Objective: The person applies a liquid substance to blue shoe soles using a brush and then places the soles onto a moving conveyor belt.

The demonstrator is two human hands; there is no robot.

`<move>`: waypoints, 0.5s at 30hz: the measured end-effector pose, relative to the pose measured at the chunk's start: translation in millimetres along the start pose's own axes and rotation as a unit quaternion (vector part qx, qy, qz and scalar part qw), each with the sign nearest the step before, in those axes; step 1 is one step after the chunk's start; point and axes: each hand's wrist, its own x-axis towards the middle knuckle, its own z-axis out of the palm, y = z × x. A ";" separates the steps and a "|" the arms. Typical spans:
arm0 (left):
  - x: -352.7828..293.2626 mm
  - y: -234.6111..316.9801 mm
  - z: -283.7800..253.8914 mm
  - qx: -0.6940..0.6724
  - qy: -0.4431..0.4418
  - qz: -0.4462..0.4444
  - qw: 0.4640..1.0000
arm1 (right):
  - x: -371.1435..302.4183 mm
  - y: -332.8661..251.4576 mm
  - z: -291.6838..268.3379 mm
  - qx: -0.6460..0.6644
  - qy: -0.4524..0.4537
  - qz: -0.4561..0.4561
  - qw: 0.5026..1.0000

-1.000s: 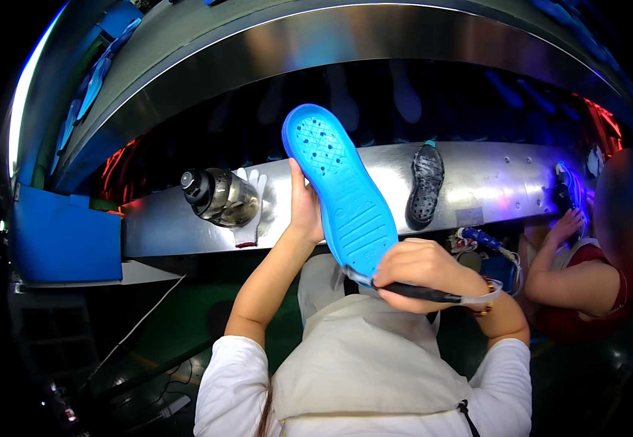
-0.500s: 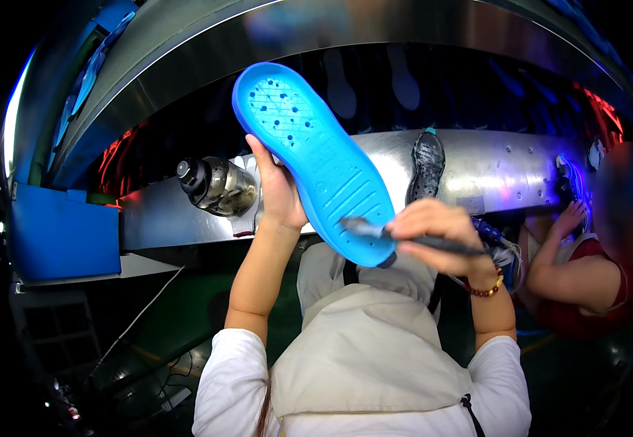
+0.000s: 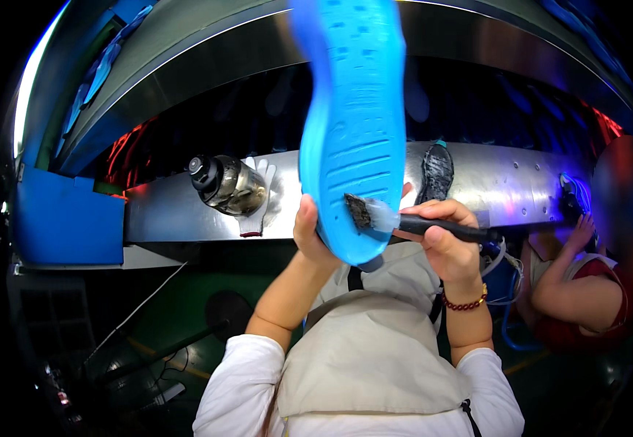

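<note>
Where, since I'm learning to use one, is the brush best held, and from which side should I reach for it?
Probably by its black handle, coming from the person's right. The brush lies crosswise: its dark bristles are over the blue shoe sole at left, while the long handle points right, beyond the sole's edge. The right grip holds it there.

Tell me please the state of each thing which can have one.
Blue sole: held, far end blurred
Brush: dark bristles over the blue sole, contact unclear
Left hand: gripping the blue sole's near end
Right hand: gripping the brush handle
Bottle: capped
White glove: lying, partly hidden by the bottle
Black sole: lying on the metal bench
</note>
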 end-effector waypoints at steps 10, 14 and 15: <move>6.4 -3.4 -14.3 -0.094 0.002 -0.005 0.996 | -7.6 1.8 13.6 -0.390 -0.031 -0.204 0.897; 8.2 -3.1 -25.8 -0.117 0.011 -0.039 0.992 | -6.4 -2.0 30.9 -0.403 -0.136 -0.160 0.891; 9.4 -1.4 -24.4 -0.145 -0.007 -0.051 0.988 | -3.6 -6.9 28.9 -0.393 -0.157 -0.150 0.893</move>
